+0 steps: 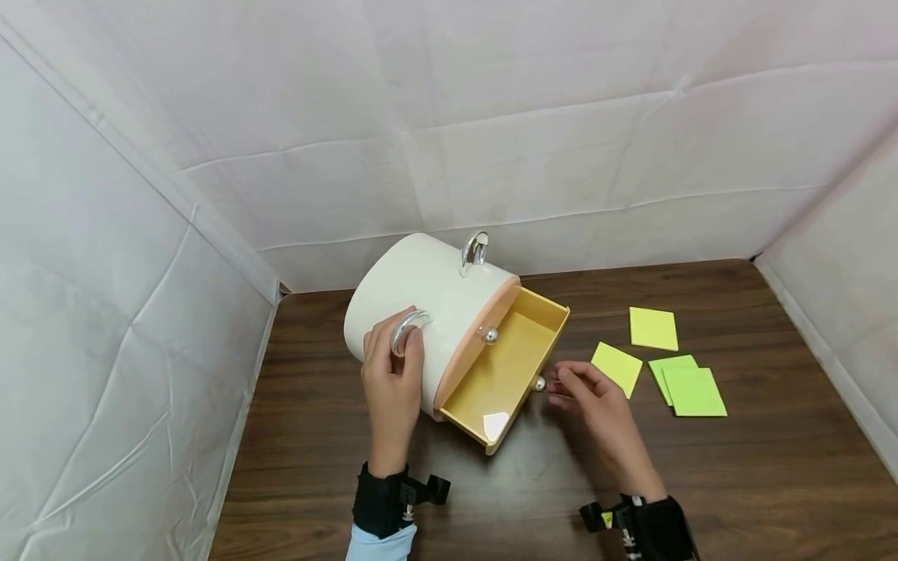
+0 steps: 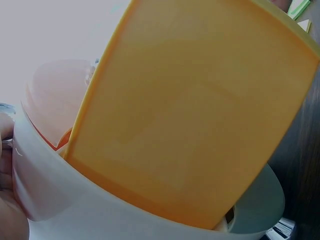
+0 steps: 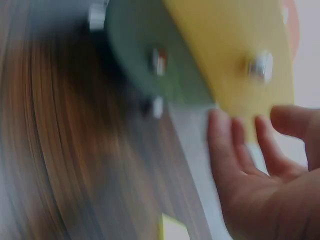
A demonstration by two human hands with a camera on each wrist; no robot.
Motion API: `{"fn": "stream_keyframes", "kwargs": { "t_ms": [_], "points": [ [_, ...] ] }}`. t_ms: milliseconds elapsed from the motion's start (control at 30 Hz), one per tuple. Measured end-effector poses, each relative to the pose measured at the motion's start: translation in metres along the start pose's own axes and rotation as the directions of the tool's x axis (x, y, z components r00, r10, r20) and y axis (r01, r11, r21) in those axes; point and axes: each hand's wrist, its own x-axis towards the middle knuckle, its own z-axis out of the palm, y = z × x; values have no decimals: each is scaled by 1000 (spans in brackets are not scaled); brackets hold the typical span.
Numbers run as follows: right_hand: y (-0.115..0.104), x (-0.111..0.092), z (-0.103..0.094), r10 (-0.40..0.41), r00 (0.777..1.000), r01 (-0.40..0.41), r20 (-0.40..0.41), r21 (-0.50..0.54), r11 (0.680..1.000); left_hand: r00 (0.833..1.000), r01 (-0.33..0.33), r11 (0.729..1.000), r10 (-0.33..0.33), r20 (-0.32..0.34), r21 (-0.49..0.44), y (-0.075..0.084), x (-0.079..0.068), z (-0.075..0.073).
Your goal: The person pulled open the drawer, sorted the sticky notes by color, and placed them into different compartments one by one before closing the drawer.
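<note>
A white rounded drawer organizer (image 1: 410, 273) stands on the table, its yellow drawer (image 1: 501, 358) pulled out. My left hand (image 1: 393, 382) grips one of the silver ring-shaped handles (image 1: 412, 318) on its top; in the left wrist view only part of that hand (image 2: 11, 200) shows at the edge. Beside the yellow drawer's silver knob (image 1: 539, 383) is my right hand (image 1: 596, 401). In the right wrist view this hand (image 3: 270, 185) has loosely bent, spread fingers, apart from the knob (image 3: 267, 66). A white patch lies in the drawer's near corner; paper or glare, I cannot tell.
Yellow sticky notes (image 1: 654, 328) and green sticky notes (image 1: 696, 392) lie on the wooden table (image 1: 302, 467), right of the organizer. A peach drawer front (image 1: 466, 351) is above the yellow drawer, a green one (image 3: 150, 55) below. White cloth walls (image 1: 449, 156) enclose the table's back and sides.
</note>
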Motion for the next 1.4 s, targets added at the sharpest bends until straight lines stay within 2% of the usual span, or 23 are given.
{"fn": "stream_keyframes", "kwargs": {
  "t_ms": [67, 167, 333, 533, 600, 733, 867, 967, 1133, 1233, 1400],
  "points": [
    [2, 7, -16, 10, 999, -13, -31, -113, 993, 1000, -3, 1000, 3, 1, -2, 0, 1, 0],
    [6, 18, -41, 19, 995, -42, -95, -249, 968, 1000, -4, 1000, 4, 3, -6, 0, 2, 0],
    [11, 30, -70, 28, 991, -72, -128, -352, 933, 1000, -9, 1000, 9, -5, -4, 0, 2, -1],
    [19, 42, -81, 10, 990, -91, -143, -576, 813, 1000, -2, 1000, 2, -2, -2, 0, 2, -2],
    [24, 42, -80, 29, 986, -121, -165, -586, 801, 1000, 2, 1000, -2, 0, -2, -1, 1, -2],
    [32, 40, -77, 47, 978, -158, -205, -571, 806, 1000, 8, 1000, -8, 6, -1, -1, 0, -1],
    [34, 37, -77, 51, 973, -187, -223, -649, 738, 1000, 8, 1000, -8, 6, -3, 0, 0, 0],
    [33, 35, -77, 68, 972, -207, -225, -683, 701, 1000, 3, 1000, -3, -1, 2, -1, 0, 0],
    [32, 33, -80, 82, 969, -224, -232, -693, 685, 1000, 0, 1000, 0, -6, 13, -1, -1, 0],
    [32, 32, -82, 81, 974, -208, -210, -710, 673, 1000, 1, 1000, -1, -6, 14, -2, -2, 0],
    [35, 29, -83, 50, 981, -170, -188, -700, 693, 1000, 6, 1000, -6, -3, 9, -2, -1, 0]
  ]
}}
